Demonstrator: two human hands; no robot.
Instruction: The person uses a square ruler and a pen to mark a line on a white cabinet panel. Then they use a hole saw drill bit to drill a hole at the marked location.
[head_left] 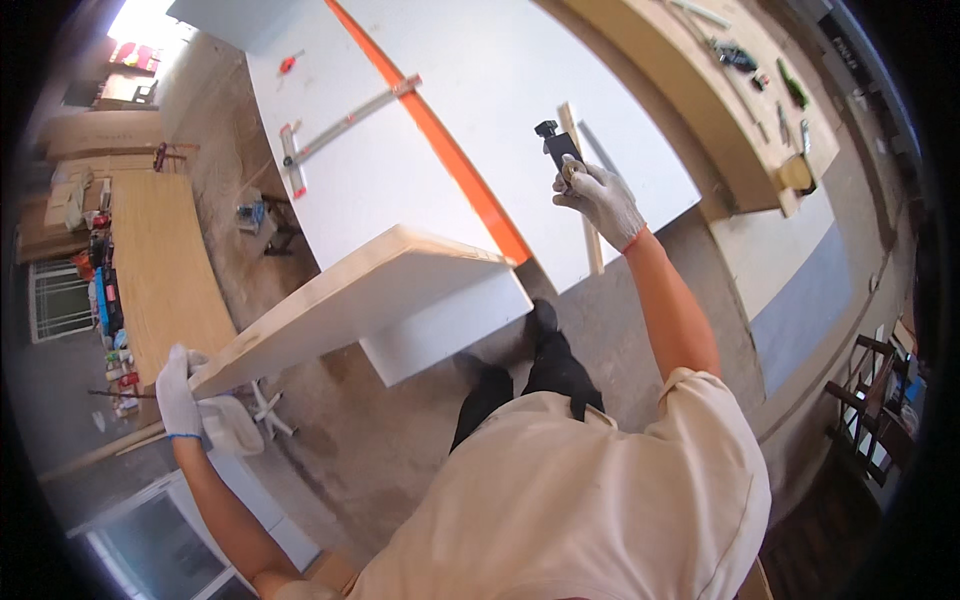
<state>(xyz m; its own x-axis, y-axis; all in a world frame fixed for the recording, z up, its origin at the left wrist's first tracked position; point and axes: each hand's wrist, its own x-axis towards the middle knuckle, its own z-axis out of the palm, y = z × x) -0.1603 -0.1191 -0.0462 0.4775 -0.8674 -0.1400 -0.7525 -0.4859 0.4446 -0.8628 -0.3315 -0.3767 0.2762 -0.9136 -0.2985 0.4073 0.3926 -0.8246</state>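
My left hand (178, 392), in a white work glove, is closed on the far-left end of a long panel (330, 300) with a pale wooden edge. A shorter white panel (450, 325) joins its underside at an angle. The long panel slants up toward the white tabletop, close to its near edge. My right hand (606, 202), also gloved, is closed around a black tool (565, 150) with a small block at its tip and a brass-coloured round part; its exact kind is unclear. Beneath that hand, a narrow wooden strip (592, 235) lies on the white tabletop (500, 60).
An orange strip (450, 150) crosses the white surface, with a metal bar clamp (350, 120) and a small red tool (288, 65) on its left. Several tools lie on a wooden bench (750, 110) at right. Further left stands a wooden table (160, 270).
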